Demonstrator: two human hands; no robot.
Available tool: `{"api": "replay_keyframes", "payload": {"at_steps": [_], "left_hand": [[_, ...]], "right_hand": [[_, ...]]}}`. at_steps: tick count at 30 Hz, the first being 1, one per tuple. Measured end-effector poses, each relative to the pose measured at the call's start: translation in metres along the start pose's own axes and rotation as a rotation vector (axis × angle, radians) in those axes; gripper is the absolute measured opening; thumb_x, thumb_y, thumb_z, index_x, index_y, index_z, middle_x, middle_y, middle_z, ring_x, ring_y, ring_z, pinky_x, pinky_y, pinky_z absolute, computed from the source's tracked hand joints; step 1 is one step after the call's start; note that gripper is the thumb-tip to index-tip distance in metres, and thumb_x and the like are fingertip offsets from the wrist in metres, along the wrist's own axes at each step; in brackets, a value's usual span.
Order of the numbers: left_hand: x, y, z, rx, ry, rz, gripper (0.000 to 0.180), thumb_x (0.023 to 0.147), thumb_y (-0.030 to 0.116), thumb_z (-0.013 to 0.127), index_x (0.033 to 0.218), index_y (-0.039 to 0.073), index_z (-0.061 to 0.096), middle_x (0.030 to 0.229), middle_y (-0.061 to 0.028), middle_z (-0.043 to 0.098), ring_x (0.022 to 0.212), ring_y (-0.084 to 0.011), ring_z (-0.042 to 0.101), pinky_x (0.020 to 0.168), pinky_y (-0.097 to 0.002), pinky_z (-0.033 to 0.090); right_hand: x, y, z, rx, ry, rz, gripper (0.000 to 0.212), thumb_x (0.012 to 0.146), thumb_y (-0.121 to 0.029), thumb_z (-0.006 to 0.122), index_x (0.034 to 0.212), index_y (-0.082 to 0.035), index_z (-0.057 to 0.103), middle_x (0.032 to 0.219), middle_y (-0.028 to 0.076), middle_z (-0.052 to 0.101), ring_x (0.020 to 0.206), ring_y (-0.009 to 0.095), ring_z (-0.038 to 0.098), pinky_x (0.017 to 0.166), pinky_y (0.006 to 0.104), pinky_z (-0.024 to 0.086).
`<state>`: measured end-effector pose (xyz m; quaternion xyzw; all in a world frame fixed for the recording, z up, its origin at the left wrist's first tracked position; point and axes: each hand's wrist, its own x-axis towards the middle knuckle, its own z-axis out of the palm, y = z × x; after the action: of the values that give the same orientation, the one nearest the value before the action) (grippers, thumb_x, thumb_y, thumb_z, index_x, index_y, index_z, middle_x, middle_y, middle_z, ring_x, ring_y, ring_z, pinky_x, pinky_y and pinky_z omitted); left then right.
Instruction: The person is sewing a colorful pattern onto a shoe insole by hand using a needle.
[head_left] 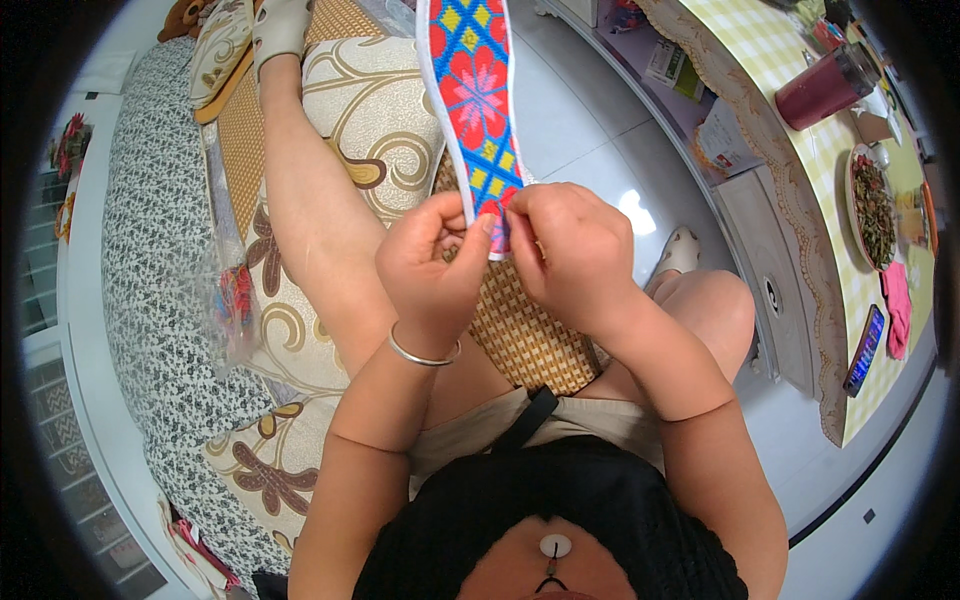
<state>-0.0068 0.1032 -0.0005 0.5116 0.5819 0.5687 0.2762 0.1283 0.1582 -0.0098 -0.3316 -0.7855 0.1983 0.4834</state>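
An embroidered insole (475, 95) is held up in front of me, its narrow end toward me and its far end cut off by the top of the view. It has red flowers, a blue lattice, yellow diamonds and a white edge. My left hand (430, 255), with a bangle at its wrist, pinches the left edge near the narrow end, thumb on the patterned face. On the opposite edge, my right hand (575, 245) is closed, thumb and forefinger against the insole. Whether a needle or thread is between those fingers cannot be made out.
A clear plastic bag of bright coloured threads (235, 295) lies on the patterned sofa cushion (290, 345) to my left. At right, a checked tablecloth (735, 45) bears a dark red tumbler (825, 88), a plate of food (870, 205), a pink cloth (897, 310) and a remote control (864, 350).
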Motion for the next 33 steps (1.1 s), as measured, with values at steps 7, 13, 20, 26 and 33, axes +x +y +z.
{"api": "replay_keyframes", "payload": {"at_steps": [7, 13, 20, 26, 33], "left_hand": [[0.009, 0.001, -0.004, -0.282, 0.048, -0.147, 0.016, 0.085, -0.005, 0.060, 0.102, -0.004, 0.059, 0.090, -0.0065, 0.065, 0.077, -0.0075, 0.060, 0.065, -0.0191, 0.048], [0.014, -0.011, -0.015, -0.673, -0.069, -0.325, 0.014, 0.088, -0.003, 0.059, 0.101, 0.000, 0.056, 0.089, -0.0083, 0.065, 0.071, -0.0098, 0.062, 0.056, -0.0194, 0.051], [0.014, -0.005, -0.010, -0.520, -0.106, -0.350, 0.013, 0.088, -0.002, 0.058, 0.101, -0.003, 0.056, 0.088, -0.0105, 0.065, 0.065, -0.0109, 0.062, 0.054, -0.0209, 0.053], [0.006, -0.011, -0.012, -0.453, -0.186, -0.263, 0.010, 0.088, -0.004, 0.056, 0.098, -0.003, 0.057, 0.087, -0.0091, 0.064, 0.065, -0.0102, 0.060, 0.059, -0.0204, 0.052], [0.013, -0.011, -0.016, -0.622, -0.194, -0.361, 0.014, 0.090, -0.002, 0.054, 0.104, -0.001, 0.054, 0.090, -0.0087, 0.064, 0.068, -0.0107, 0.060, 0.059, -0.0215, 0.051]], "right_hand": [[0.010, 0.006, 0.001, 0.175, 0.153, 0.031, 0.013, 0.075, -0.007, 0.067, 0.087, -0.006, 0.063, 0.078, 0.009, 0.062, 0.072, 0.026, 0.059, 0.064, 0.0330, 0.048], [0.008, 0.026, 0.004, 1.128, -0.115, 0.884, 0.010, 0.087, -0.007, 0.061, 0.091, 0.000, 0.067, 0.084, 0.006, 0.066, 0.076, 0.015, 0.061, 0.073, 0.0252, 0.047], [0.001, 0.022, 0.020, 1.800, -0.186, 1.162, 0.019, 0.091, -0.006, 0.054, 0.103, 0.007, 0.060, 0.093, 0.015, 0.067, 0.076, 0.020, 0.067, 0.068, 0.0317, 0.057], [-0.002, 0.023, 0.018, 1.853, -0.121, 1.073, 0.018, 0.091, -0.005, 0.050, 0.099, 0.010, 0.058, 0.092, 0.020, 0.065, 0.074, 0.029, 0.066, 0.062, 0.0399, 0.058], [-0.001, 0.031, 0.021, 2.008, -0.006, 1.141, 0.013, 0.092, -0.008, 0.052, 0.094, 0.005, 0.056, 0.102, 0.023, 0.062, 0.089, 0.031, 0.065, 0.067, 0.0405, 0.058]]}}
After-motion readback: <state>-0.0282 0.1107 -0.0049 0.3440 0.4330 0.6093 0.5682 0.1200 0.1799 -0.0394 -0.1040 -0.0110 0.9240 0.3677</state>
